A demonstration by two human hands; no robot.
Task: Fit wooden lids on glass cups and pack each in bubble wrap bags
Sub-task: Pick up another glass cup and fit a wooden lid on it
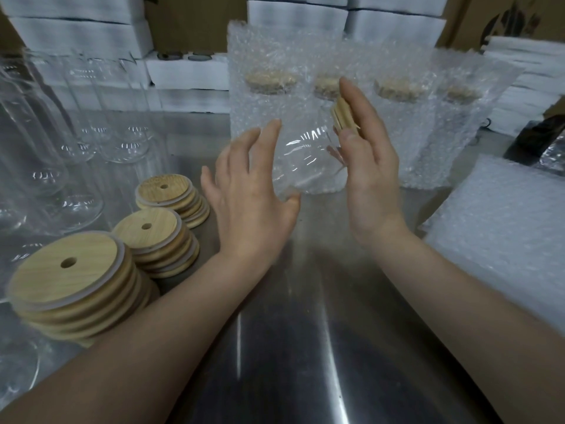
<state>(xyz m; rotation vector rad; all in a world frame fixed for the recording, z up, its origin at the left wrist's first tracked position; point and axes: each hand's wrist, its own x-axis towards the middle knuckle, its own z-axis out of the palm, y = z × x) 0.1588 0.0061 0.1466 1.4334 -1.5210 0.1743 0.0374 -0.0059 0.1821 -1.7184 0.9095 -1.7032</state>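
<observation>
Open tabletop [305,332] lane between lid stacks [153,240] and bubble-wrap pile [504,224].

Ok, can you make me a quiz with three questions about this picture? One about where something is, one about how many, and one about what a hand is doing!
1. Where are the lid stacks?
A. On the metal table, at the person's left
B. On top of the white boxes
C. Inside a bag on the right

2. How many lid stacks are there?
A. One
B. Three
C. Six

3. What is the right hand doing?
A. Resting flat on the table
B. Holding a wooden lid
C. Holding scissors

Answers: 1 A, they stand on the table beside the left arm. 2 B, three separate piles show. 3 B, a lid sits edge-on between thumb and fingers.
</observation>
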